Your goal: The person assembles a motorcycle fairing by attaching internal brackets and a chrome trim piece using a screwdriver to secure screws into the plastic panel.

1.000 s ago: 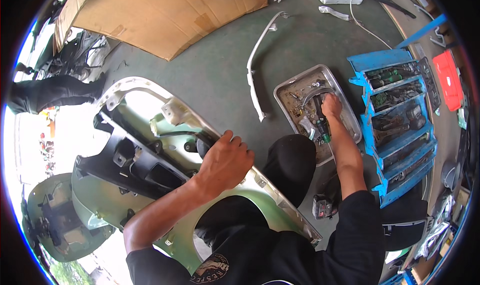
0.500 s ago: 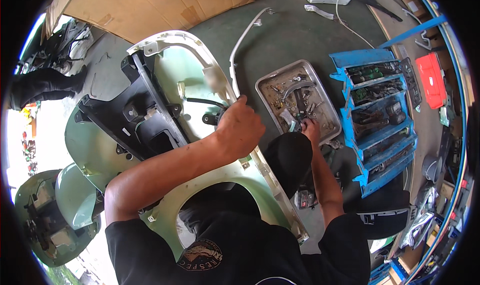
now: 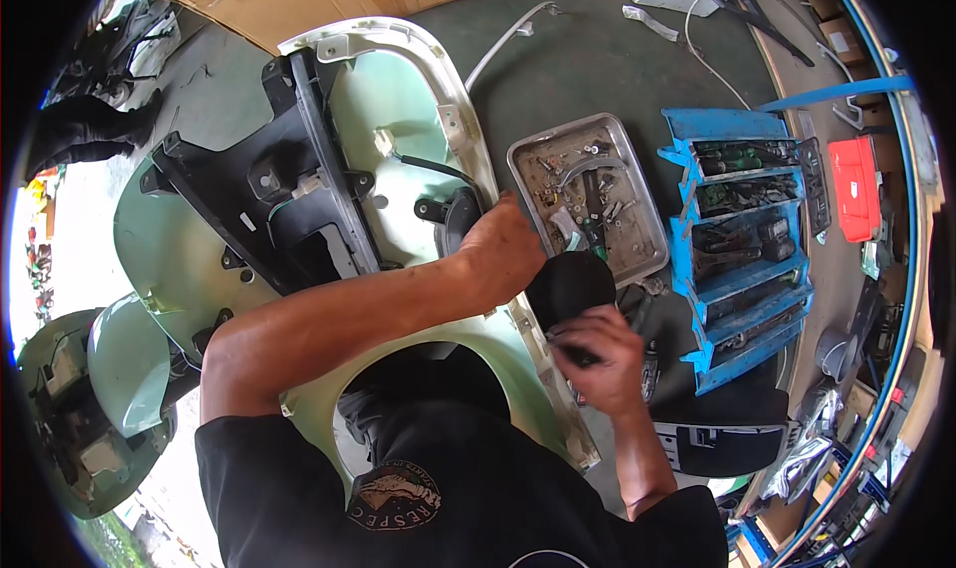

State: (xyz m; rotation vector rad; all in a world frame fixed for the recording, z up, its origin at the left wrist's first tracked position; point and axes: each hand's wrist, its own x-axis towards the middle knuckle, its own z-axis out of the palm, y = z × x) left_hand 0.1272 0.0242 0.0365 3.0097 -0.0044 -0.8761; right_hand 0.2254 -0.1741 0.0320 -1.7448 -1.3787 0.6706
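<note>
A pale green moulded vehicle body panel (image 3: 388, 85) with a whitish rim lies across my lap, a black plastic bracket (image 3: 224, 175) on its inner side. My left hand (image 3: 503, 254) is closed on the panel's right rim, beside a round black part (image 3: 460, 220) with a cable and a white connector (image 3: 385, 143). Beside the rim, near my knee, my right hand (image 3: 605, 359) is closed round a small dark object (image 3: 581, 355), blurred and too hidden to name. Ahead lies a metal tray (image 3: 652, 200) with loose screws, small parts and a green-and-black-handled tool (image 3: 595, 234).
An open blue cantilever toolbox (image 3: 717, 120) full of hand tools stands right of the tray. A red case (image 3: 856, 190) is beyond it. A large cardboard box (image 3: 319, 5) stands at the back, a white trim strip (image 3: 508, 40) on the floor. Another person's leg (image 3: 95, 130) shows at far left.
My right hand has come out of the tray and back toward my knee, with a dark object in it. The panel has shifted slightly up in view, my left hand still on its rim.
</note>
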